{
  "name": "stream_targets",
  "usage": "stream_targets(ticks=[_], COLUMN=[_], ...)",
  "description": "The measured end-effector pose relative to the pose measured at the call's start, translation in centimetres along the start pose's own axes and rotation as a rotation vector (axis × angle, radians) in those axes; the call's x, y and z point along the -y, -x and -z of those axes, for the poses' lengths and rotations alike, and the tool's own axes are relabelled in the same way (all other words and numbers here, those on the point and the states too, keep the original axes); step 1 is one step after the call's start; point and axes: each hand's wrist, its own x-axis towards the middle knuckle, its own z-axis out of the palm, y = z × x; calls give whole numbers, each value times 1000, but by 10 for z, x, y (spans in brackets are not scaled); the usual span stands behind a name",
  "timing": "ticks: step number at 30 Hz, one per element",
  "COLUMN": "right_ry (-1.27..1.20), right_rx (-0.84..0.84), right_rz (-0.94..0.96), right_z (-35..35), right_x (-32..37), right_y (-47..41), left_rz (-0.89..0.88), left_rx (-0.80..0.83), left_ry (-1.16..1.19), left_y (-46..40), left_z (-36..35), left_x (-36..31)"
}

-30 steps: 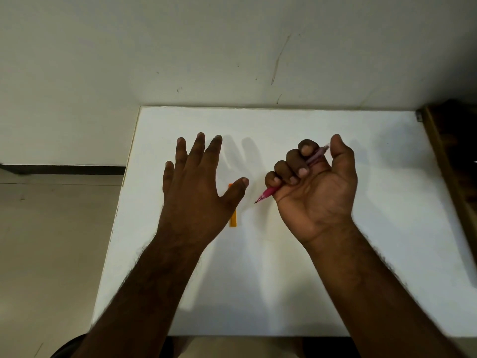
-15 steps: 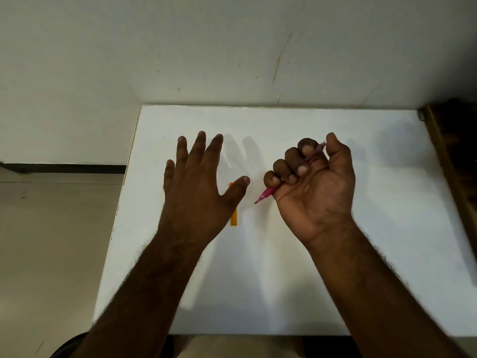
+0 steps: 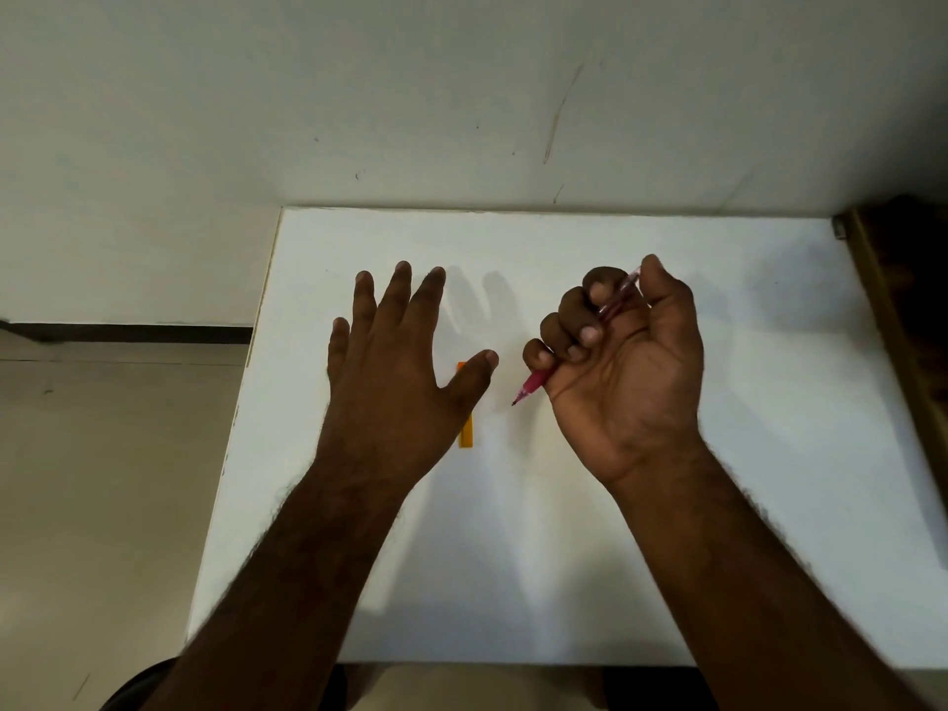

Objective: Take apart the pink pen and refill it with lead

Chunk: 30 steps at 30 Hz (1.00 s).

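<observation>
White worktop [image 3: 564,556] is standing against a pale wall, and a dark wooden piece of furniture [image 3: 903,310] is showing at its far right edge. The right hand [image 3: 623,372] is holding the pink pen [image 3: 533,384] above the worktop, a little right of the middle. Its fingers [image 3: 569,325] are curling round the barrel, and the thumb is pressing near the far end of the pen, so the pen is lying slanted across the palm. The dark tip is pointing down and to the left and is coming out below the little finger. The left hand [image 3: 395,372] is hovering with the palm down and the fingers spread; it is gripping nothing. Partly under its thumb a small orange case [image 3: 466,433] is lying flat on the worktop, probably the lead box, but no label is readable.

I judge that the task is at its beginning: the pen is looking whole, with no part removed. The next move is calling for the second hand. The left hand should come to the pink tip section and pinch it, while the right hand is keeping the barrel firm, and then the two should twist or pull apart. The thin leads are going to need a gentle touch later.
</observation>
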Motion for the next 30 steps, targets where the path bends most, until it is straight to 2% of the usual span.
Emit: stream_targets(ticks=[4,10,15,20,30], right_ry=[250,601,673,626,266], right_rx=[42,49,88,105,109], right_rz=[89,89,147,152,97], right_z=[-4,-10,-9,-7,-5], right_x=[-1,-7,-7,-5,-3], right_y=[2,7,9,7,3], left_rz=[6,7,2,-1,1], left_rx=[13,18,15,11,3], left_ry=[-3,-21,-26,-13,0], left_y=[0,-1,-1,-1,0], left_z=[0,0,0,1,1], left_x=[0,1,1,1,1])
